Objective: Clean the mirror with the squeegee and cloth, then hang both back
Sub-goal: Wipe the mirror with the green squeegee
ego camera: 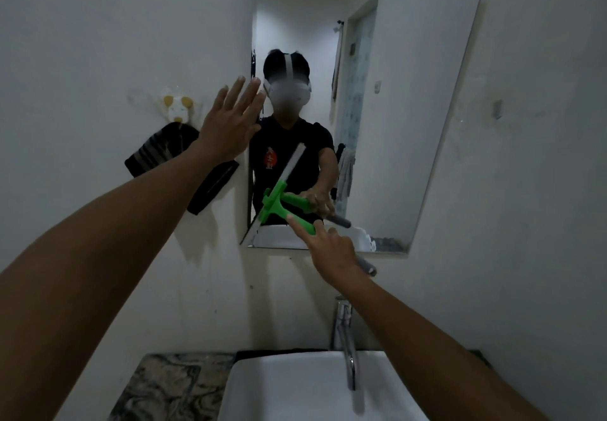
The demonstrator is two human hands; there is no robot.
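A tall mirror [387, 131] hangs on the white wall above the sink. My right hand [331, 250] is shut on the green squeegee [279, 204], its forefinger stretched along the handle. The blade lies slanted against the mirror's lower left part. The grey end of the handle [368, 266] sticks out behind my hand. My left hand [230, 118] is open, fingers spread, flat on the wall at the mirror's left edge. A dark striped cloth [164, 151] hangs from a small animal-shaped hook [178, 107] on the wall to the left.
A white basin [279, 387] with a chrome tap [345, 338] stands right below. A marbled counter [164, 387] lies to its left. White walls close in on both sides. The mirror reflects a person, a doorway and a hanging towel.
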